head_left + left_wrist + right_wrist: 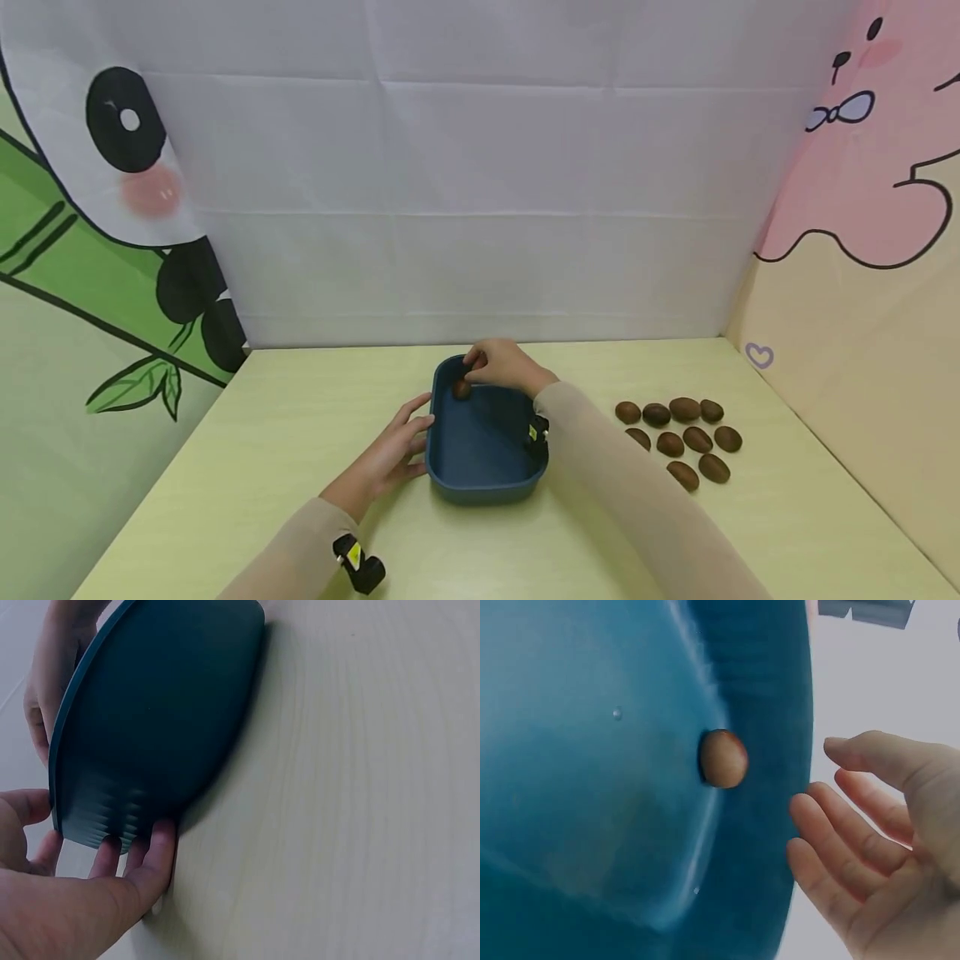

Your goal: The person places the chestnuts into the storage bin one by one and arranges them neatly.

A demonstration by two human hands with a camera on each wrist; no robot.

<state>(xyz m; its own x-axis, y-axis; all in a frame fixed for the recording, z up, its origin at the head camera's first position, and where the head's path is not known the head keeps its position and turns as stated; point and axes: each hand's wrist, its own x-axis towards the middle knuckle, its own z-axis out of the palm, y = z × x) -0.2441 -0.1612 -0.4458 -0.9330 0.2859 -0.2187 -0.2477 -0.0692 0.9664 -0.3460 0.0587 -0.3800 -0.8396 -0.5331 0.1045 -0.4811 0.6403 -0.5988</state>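
Note:
A dark blue rectangular tub (487, 493) stands on the table with one chestnut (461, 389) inside, against its far-left wall. That same chestnut (724, 759) shows clear of any finger in the right wrist view. My left hand (390, 458) touches the tub's left side; seen from the left wrist, its fingertips (163, 832) rest on the outer wall and the thumb side lies near the rim. Over the far end of the tub is my right hand (506, 367). In the right wrist view its fingers are spread and slightly bent by the rim, holding nothing.
Several more chestnuts (670, 444) lie in loose rows on the table to the right of the tub, partly behind the right sleeve (630, 483). A white cloth backdrop (480, 208) closes off the far edge, with printed panels at both sides.

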